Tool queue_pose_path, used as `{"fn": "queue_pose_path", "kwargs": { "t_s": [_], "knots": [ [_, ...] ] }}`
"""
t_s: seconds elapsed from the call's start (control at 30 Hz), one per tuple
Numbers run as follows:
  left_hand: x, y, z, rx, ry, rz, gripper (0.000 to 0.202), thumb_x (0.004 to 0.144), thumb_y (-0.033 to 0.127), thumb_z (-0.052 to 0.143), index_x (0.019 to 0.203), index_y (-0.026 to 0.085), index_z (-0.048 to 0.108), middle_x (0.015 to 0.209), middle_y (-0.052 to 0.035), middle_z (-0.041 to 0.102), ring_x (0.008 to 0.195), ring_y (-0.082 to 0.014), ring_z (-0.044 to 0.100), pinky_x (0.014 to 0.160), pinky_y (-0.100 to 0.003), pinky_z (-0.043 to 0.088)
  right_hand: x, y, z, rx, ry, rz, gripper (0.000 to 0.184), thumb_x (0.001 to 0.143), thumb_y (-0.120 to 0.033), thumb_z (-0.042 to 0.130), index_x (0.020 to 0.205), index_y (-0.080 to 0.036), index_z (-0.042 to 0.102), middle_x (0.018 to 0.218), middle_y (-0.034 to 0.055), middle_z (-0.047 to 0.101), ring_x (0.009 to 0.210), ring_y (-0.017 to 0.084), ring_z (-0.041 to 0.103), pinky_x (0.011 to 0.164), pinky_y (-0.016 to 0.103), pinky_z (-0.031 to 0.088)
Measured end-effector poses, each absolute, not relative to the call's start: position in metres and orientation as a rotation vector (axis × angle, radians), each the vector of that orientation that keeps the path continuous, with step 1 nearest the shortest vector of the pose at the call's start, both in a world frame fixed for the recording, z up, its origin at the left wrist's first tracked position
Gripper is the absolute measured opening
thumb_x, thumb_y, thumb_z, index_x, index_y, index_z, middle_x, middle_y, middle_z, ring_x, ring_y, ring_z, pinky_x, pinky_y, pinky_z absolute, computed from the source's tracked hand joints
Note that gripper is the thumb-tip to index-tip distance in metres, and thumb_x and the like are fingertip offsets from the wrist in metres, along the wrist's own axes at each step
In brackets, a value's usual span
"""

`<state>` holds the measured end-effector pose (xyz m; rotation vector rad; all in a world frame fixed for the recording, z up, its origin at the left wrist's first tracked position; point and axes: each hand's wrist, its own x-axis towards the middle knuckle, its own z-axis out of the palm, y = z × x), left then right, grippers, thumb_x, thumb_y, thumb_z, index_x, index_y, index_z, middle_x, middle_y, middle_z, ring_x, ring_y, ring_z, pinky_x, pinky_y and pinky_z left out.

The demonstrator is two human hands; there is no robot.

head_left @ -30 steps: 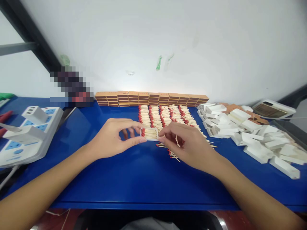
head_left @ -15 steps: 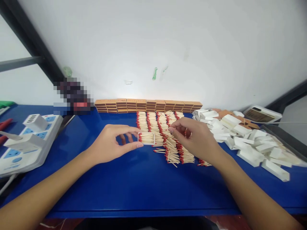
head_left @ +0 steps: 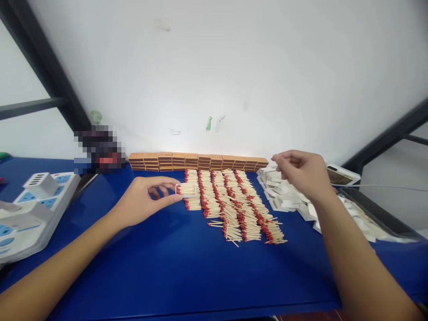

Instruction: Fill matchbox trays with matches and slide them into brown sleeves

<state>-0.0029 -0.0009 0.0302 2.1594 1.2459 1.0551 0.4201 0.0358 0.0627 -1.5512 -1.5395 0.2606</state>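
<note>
Between the fingers and thumb of my left hand is a small white matchbox tray filled with red-headed matches, held level above the blue table. My right hand is raised over a heap of white matchbox trays, its fingers curled and the index finger pointing left. Whether anything is in those fingers is hidden. Long rows of loose matches lie between my hands, their heads mostly to the left.
Stacked brown matchboxes line the wall behind the matches. A white power strip with plugs stands on the left of the blue table. At the right lie a white phone-like device with a cable and a dark flat case.
My right hand has left the match rows and moved right, over the white trays. My left hand still holds the filled tray, now slightly farther left in view. The view has shifted.
</note>
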Motion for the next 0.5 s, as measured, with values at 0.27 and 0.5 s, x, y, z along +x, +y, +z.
{"fn": "queue_pose_path", "kwargs": {
  "t_s": [0.27, 0.5],
  "knots": [
    [-0.005, 0.007, 0.024, 2.04, 1.273, 1.089, 0.051, 0.085, 0.064, 0.086, 0.111, 0.02, 0.086, 0.095, -0.0088, 0.087, 0.074, -0.0203, 0.077, 0.068, -0.031, 0.068, 0.45, 0.119, 0.058, -2.071, -1.354, 0.538, 0.036, 0.101, -0.043, 0.076, 0.099, -0.007, 0.08, 0.093, 0.017, 0.079, 0.077, 0.024, 0.072, 0.07, 0.039, 0.062],
    [0.0, 0.001, 0.016, 2.132, 1.269, 0.999, 0.052, 0.089, 0.065, 0.083, 0.119, 0.022, 0.084, 0.1, -0.0065, 0.087, 0.08, -0.021, 0.08, 0.065, -0.029, 0.064, 0.445, 0.131, 0.052, -2.081, -1.335, 0.45, 0.042, 0.103, -0.041, 0.077, 0.134, -0.013, 0.071, 0.137, 0.0159, 0.072, 0.119, 0.03, 0.072, 0.1, 0.048, 0.063]
  ]
}}
